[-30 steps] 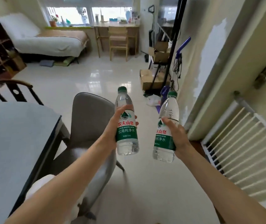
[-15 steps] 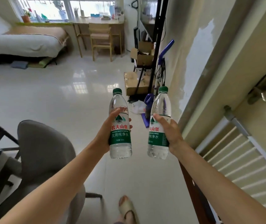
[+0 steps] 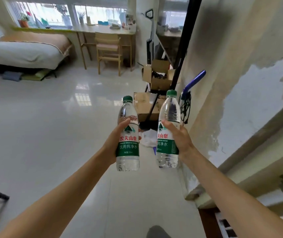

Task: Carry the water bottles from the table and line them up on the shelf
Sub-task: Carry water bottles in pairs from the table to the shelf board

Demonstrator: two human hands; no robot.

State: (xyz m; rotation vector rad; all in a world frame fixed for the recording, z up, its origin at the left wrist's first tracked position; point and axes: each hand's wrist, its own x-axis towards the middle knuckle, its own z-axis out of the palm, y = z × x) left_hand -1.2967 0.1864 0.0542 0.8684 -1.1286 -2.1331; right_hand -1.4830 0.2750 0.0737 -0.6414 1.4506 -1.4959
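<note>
I hold two clear water bottles with green caps and green-and-red labels upright in front of me, side by side over the floor. My left hand (image 3: 114, 140) grips the left bottle (image 3: 128, 134) around its label. My right hand (image 3: 178, 140) grips the right bottle (image 3: 168, 131) the same way. The bottles are a short gap apart and do not touch. The table and the shelf are out of view.
A glossy white tiled floor (image 3: 51, 126) stretches ahead. Cardboard boxes (image 3: 158, 78), a black pole (image 3: 182, 54) and a blue-handled tool (image 3: 193, 79) stand along the right wall. A bed (image 3: 22, 50) and a wooden desk with chair (image 3: 109, 50) lie at the far end.
The view has swung right and moved forward: the table and grey chair have slid out of frame at the left. Both hands keep gripping their bottles at the same height.
</note>
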